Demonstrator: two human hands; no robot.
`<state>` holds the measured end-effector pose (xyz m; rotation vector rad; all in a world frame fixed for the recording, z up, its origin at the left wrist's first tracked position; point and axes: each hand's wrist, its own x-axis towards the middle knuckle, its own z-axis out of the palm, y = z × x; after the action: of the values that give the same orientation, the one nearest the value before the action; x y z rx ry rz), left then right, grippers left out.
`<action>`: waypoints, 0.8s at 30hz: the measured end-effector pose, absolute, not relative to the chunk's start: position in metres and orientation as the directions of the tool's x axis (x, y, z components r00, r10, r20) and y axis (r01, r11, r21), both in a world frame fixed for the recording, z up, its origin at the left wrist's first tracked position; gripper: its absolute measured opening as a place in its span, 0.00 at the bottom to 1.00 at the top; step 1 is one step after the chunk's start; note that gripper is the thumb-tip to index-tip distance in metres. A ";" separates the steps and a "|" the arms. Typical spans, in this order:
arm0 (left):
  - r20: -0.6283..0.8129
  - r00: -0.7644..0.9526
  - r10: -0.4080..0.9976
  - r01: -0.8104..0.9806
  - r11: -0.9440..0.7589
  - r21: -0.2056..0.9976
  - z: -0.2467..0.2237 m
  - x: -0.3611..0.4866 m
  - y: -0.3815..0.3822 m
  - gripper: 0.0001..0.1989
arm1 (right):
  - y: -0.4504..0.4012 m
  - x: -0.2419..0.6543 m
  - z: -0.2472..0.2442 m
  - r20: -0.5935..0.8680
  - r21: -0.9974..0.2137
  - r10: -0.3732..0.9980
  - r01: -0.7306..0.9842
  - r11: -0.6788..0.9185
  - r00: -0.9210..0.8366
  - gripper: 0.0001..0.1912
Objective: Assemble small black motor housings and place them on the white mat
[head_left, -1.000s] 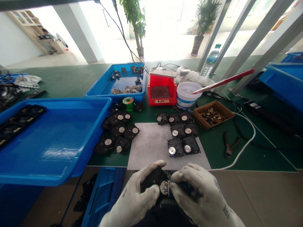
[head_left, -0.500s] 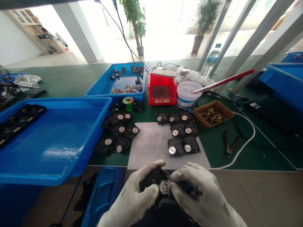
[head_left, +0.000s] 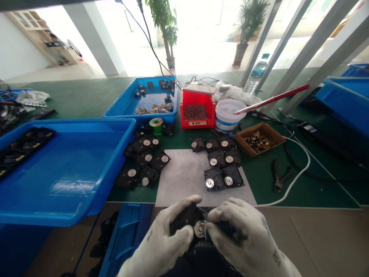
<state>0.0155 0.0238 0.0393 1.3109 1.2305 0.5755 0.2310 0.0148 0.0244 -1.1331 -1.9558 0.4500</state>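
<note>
My left hand (head_left: 165,236), in a white glove, is wrapped round a black plastic part (head_left: 187,218) with a round silver disc (head_left: 199,228). The part is held tilted in front of the table's near edge. My right hand (head_left: 242,231), also gloved, is closed beside the disc, thumb and forefinger pinched at the part's right edge; what lies between those fingertips is too small to name. Just beyond my hands lies a grey sheet (head_left: 181,177). Similar black parts with discs stand on its right side (head_left: 228,181) and in a group at its left (head_left: 148,175).
A large blue tray (head_left: 69,169) is at the left, a smaller blue tray (head_left: 118,104) behind. Farther back are a red bin (head_left: 197,124), a white tub (head_left: 229,115) and a solder spool (head_left: 156,126). A cardboard box (head_left: 253,153), pliers (head_left: 278,184) and a white cable (head_left: 305,169) lie right.
</note>
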 end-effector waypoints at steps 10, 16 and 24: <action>-0.349 0.341 0.873 0.299 0.252 0.921 0.039 0.014 0.024 0.28 | 0.014 0.232 0.029 0.450 -0.690 0.860 0.518 0.506 -0.239 0.09; -0.353 0.353 0.866 0.302 0.252 0.919 0.038 0.013 0.023 0.28 | 0.014 0.233 0.026 0.427 -0.704 0.872 0.516 0.487 -0.240 0.09; -0.383 0.320 0.866 0.319 0.282 0.905 0.043 0.016 0.024 0.29 | 0.014 0.231 0.027 0.458 -0.693 0.858 0.510 0.509 -0.235 0.08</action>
<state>0.0160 0.0236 0.0426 1.2846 1.2443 0.5344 0.2310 0.0140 0.0269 -1.1281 -1.8982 0.5131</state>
